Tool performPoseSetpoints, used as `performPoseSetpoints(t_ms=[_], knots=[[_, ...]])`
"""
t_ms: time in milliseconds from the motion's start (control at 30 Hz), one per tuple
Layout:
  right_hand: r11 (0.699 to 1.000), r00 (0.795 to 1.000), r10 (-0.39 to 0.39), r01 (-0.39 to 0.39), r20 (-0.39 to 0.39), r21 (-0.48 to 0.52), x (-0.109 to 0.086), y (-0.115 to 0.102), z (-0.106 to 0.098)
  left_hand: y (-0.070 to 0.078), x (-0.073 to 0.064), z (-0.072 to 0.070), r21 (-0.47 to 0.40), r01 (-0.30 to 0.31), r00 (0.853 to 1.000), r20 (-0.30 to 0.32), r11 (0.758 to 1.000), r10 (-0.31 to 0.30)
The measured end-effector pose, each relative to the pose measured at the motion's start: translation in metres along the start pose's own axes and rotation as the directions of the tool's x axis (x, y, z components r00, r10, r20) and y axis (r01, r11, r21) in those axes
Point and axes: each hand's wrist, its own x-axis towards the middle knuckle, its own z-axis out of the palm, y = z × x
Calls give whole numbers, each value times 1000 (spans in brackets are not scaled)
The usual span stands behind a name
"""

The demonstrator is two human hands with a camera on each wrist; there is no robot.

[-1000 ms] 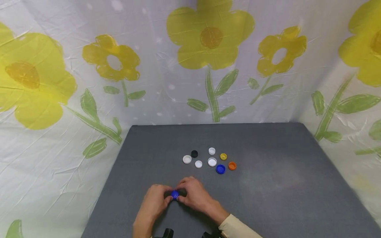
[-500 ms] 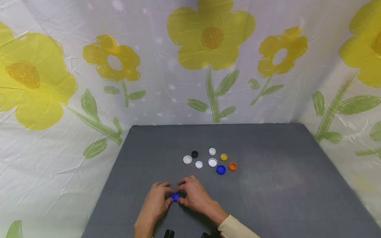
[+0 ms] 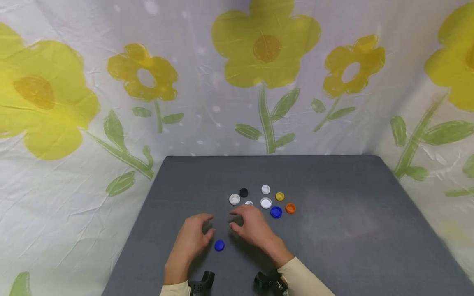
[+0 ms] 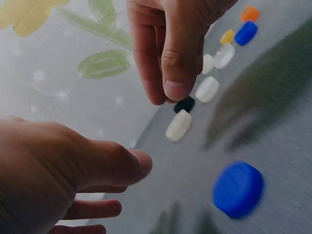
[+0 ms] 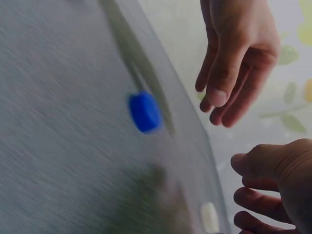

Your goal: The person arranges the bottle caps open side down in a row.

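Observation:
A small blue bottle cap (image 3: 219,245) lies top up on the grey table, between and slightly nearer the body than both hands. My left hand (image 3: 193,238) hovers to its left, thumb and fingers apart and holding nothing. To the right, my right hand (image 3: 255,227) is also raised with relaxed, spread fingers and nothing between them. In the left wrist view, the blue cap (image 4: 238,190) sits well away from the left thumb. The right wrist view shows the cap (image 5: 145,112) somewhat blurred, with shadows of the hands on the tabletop.
Beyond the hands lies a group of bottle caps: several white ones (image 3: 266,203), a black one (image 3: 243,192), a yellow one (image 3: 279,196), a larger blue one (image 3: 276,212) and an orange one (image 3: 290,208). My right hand partly covers one white cap. A flower-printed curtain (image 3: 207,123) hangs behind the table (image 3: 333,246).
Both hands have let go of the small blue cap and lifted away from it, moving forward and apart. The right hand has come close to the group of caps. The blue cap stays put.

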Motion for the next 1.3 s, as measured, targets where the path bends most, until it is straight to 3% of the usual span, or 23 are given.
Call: performPoseSetpoints(t_ms=[367, 633, 967, 1300], knots=[[986, 985, 157, -160, -75, -47, 23, 25, -17, 13, 43, 2, -26, 5, 1000, 12, 1000, -5], [983, 979, 169, -176, -115, -57, 35, 33, -14, 9, 68, 21, -47, 30, 999, 30, 998, -28], [962, 971, 202, -222, -130, -157, 44, 42, 1, 0, 86, 50, -62, 25, 999, 32, 998, -23], [955, 969, 202, -228, -145, -191, 47, 49, 17, -3, 93, 67, -61, -36, 999, -6, 997, 36]])
